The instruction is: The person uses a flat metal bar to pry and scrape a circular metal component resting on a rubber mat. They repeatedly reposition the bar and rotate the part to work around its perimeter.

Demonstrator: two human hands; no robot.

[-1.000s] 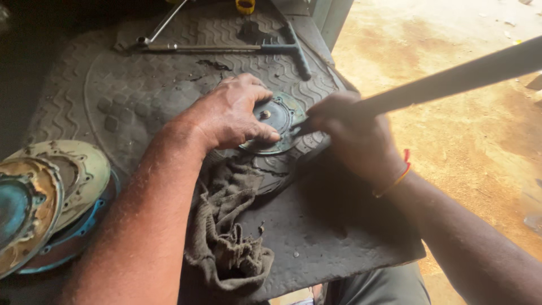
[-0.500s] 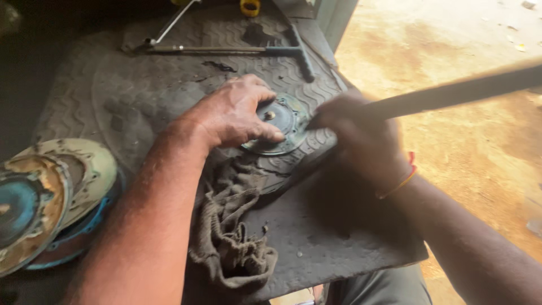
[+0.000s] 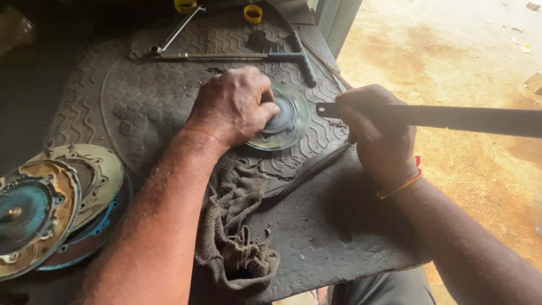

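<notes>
Left hand (image 3: 234, 107) pressing round, blurred metal disc (image 3: 285, 121) on ribbed rubber mat (image 3: 141, 96), right hand (image 3: 375, 133) gripping long flat dark bar (image 3: 451, 118), frayed rag (image 3: 234, 237) below, rusty plates (image 3: 51, 203) at left

My two hands, both busy

My left hand (image 3: 234, 107) presses down with its fingers curled. My right hand (image 3: 375, 133) is closed in a tight fist, arm bent, a thread band on the wrist.

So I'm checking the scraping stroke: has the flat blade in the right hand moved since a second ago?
Yes. The flat blade has pulled back off the round disc, its tip now clear of the rim, toward the sandy ground.
</notes>
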